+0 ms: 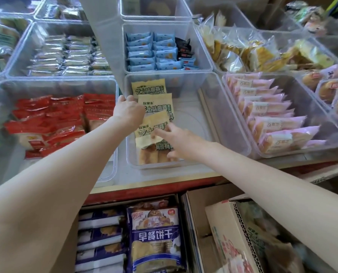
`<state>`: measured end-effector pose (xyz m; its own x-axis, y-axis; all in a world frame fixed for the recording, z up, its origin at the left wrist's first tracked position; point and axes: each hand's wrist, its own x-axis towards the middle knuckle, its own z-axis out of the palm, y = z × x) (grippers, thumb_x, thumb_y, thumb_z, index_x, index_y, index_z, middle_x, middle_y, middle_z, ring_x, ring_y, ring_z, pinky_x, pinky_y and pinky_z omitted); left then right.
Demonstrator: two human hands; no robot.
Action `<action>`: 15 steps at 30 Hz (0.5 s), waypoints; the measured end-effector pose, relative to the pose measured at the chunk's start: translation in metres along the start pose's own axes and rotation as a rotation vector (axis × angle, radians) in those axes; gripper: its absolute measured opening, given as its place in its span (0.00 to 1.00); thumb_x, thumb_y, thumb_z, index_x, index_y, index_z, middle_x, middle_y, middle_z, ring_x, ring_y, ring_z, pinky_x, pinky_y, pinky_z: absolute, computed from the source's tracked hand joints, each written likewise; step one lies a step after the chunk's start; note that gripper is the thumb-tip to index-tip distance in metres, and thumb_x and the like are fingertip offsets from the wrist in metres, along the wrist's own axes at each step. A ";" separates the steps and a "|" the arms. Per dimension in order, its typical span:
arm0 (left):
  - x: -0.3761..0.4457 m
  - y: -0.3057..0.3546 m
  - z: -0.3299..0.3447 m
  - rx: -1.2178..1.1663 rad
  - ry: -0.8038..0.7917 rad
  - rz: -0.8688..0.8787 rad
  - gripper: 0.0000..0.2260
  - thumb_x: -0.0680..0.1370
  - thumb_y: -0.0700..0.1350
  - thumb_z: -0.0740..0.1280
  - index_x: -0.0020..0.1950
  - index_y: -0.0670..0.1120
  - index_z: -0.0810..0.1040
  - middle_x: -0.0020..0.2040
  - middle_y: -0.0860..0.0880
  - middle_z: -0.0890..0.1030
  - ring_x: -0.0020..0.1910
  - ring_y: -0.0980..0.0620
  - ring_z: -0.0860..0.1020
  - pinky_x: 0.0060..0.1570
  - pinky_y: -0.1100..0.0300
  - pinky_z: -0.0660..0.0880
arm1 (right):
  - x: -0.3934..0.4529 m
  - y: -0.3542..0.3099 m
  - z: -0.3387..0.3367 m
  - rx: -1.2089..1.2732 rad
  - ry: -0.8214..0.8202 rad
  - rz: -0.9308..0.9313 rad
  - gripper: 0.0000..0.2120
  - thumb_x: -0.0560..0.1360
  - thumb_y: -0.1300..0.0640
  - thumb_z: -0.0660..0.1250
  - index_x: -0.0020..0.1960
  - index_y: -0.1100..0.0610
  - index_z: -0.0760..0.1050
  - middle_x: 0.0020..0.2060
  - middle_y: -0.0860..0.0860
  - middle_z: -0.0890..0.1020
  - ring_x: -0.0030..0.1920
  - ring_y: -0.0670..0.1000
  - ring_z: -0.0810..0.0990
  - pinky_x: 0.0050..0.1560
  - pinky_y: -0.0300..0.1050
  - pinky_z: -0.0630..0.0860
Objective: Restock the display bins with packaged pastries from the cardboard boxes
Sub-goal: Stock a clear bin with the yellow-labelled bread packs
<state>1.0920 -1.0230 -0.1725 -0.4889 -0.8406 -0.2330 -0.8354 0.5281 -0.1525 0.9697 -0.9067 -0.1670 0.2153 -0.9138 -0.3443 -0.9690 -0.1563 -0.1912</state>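
Observation:
A clear display bin (221,123) in the middle of the front row holds several yellow pastry packets (148,88) in a row along its left side. My left hand (127,109) reaches into the bin from the left, and its fingers curl on the left edge of the middle yellow packet (158,104). My right hand (174,139) comes in from the right with fingers stretched out, its fingertips touching the nearest yellow packet (153,126). The right half of the bin is bare. An open cardboard box (229,231) stands below the counter at the lower right.
Neighbouring clear bins hold red packets (52,119), pink packets (270,119), blue packets (144,52), silver-green packets (65,56) and yellow cakes (252,54). Below the red counter edge (164,186), a box holds blue biscuit packs (154,233).

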 end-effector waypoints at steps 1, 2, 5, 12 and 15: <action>0.000 -0.001 -0.003 -0.027 0.018 -0.007 0.08 0.78 0.44 0.64 0.54 0.45 0.80 0.56 0.42 0.74 0.57 0.44 0.67 0.61 0.52 0.61 | 0.001 0.001 0.002 0.016 0.009 -0.001 0.32 0.73 0.60 0.70 0.71 0.47 0.58 0.57 0.57 0.68 0.41 0.54 0.73 0.43 0.45 0.72; -0.001 -0.002 -0.007 -0.054 0.046 -0.008 0.08 0.77 0.45 0.65 0.54 0.46 0.80 0.56 0.43 0.74 0.58 0.44 0.68 0.62 0.52 0.60 | 0.002 0.000 0.003 0.036 0.022 -0.001 0.33 0.72 0.60 0.71 0.71 0.49 0.58 0.56 0.57 0.69 0.41 0.55 0.73 0.42 0.45 0.70; -0.005 -0.007 -0.019 -0.092 0.115 0.010 0.09 0.77 0.46 0.66 0.54 0.46 0.81 0.57 0.43 0.75 0.59 0.45 0.68 0.65 0.51 0.59 | 0.010 -0.003 0.006 0.012 -0.002 0.030 0.34 0.72 0.60 0.71 0.71 0.55 0.56 0.58 0.59 0.70 0.49 0.59 0.76 0.42 0.45 0.68; -0.016 0.001 -0.013 -0.108 0.182 -0.012 0.09 0.78 0.46 0.63 0.54 0.46 0.81 0.54 0.45 0.78 0.58 0.46 0.68 0.59 0.52 0.60 | 0.023 -0.025 0.005 -0.306 -0.075 0.007 0.17 0.77 0.69 0.58 0.64 0.61 0.67 0.56 0.59 0.75 0.56 0.60 0.77 0.45 0.47 0.69; -0.030 0.011 -0.014 -0.208 0.193 -0.029 0.11 0.79 0.42 0.61 0.57 0.48 0.80 0.59 0.46 0.77 0.60 0.45 0.68 0.58 0.51 0.60 | 0.020 -0.024 0.001 -0.255 -0.113 0.007 0.18 0.76 0.67 0.60 0.66 0.61 0.66 0.55 0.58 0.77 0.54 0.59 0.77 0.45 0.47 0.69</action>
<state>1.0937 -0.9932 -0.1535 -0.4859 -0.8730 -0.0411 -0.8737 0.4840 0.0481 0.9970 -0.9206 -0.1704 0.2069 -0.8700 -0.4475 -0.9665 -0.2526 0.0444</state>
